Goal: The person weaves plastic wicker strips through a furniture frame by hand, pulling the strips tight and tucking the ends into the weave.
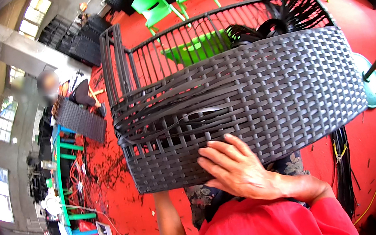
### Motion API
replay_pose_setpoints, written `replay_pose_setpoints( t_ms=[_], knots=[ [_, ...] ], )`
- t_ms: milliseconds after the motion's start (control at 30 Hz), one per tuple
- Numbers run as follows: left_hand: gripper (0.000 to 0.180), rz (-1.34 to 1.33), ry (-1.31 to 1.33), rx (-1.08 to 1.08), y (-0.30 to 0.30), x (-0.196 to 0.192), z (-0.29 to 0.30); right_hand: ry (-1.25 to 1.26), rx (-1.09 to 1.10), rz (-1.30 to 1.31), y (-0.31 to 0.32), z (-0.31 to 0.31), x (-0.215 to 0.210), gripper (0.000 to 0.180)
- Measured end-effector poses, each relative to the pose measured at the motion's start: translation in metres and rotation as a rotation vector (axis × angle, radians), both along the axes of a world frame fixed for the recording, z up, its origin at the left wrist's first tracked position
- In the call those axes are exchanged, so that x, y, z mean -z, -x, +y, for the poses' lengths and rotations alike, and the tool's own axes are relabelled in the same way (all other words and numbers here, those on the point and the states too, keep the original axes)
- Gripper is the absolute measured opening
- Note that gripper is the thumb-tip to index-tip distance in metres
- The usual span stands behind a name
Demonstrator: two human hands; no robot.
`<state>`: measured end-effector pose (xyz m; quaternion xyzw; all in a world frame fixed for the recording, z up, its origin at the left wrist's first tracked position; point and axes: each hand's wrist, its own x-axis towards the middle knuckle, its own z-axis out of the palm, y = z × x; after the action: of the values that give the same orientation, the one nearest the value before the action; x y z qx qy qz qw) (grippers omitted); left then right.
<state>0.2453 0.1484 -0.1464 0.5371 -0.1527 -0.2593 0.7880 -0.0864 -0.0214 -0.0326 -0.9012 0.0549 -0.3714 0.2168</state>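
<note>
Here, the person is leaning over a large piece of dark grey woven wicker furniture, a curved frame partly covered in flat plastic strips, which is sitting tilted over the red floor right in front of their body. The right hand is lying spread on the lower woven edge, palm down and fingers open and fanned toward the left, pressing on the weave rather than closing around anything. The left forearm is rising from the lower edge of the view and passing under the bottom of the frame; the left hand itself is hidden behind the weave, so how far it is open cannot be told. Loose strips are running unwoven across the left part of the frame, above the finished rows, and bare upright ribs are showing in the upper section. Beyond the frame, green plastic chairs are standing on the floor. To the left, another person is sitting beside a flat woven panel, well apart from the frame. A bundle of dark strips is hanging at the right.
</note>
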Motion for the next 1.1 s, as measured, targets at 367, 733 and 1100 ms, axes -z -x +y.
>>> replay_pose_setpoints(
  t_ms=[367,733,1100],
  knots=[
    [0.021,0.108,0.089,0.006,-0.014,0.020,-0.020,0.118,0.276,0.392,0.019,-0.023,0.001,0.065],
    [0.019,-0.301,0.099,-0.369,-0.042,-0.026,0.049,0.142,0.229,0.156,0.024,-0.024,0.015,0.045],
    [0.026,-1.914,-0.452,0.151,0.169,-0.163,-0.122,0.083,0.152,-0.012,0.026,-0.026,0.016,0.034]
  ],
)
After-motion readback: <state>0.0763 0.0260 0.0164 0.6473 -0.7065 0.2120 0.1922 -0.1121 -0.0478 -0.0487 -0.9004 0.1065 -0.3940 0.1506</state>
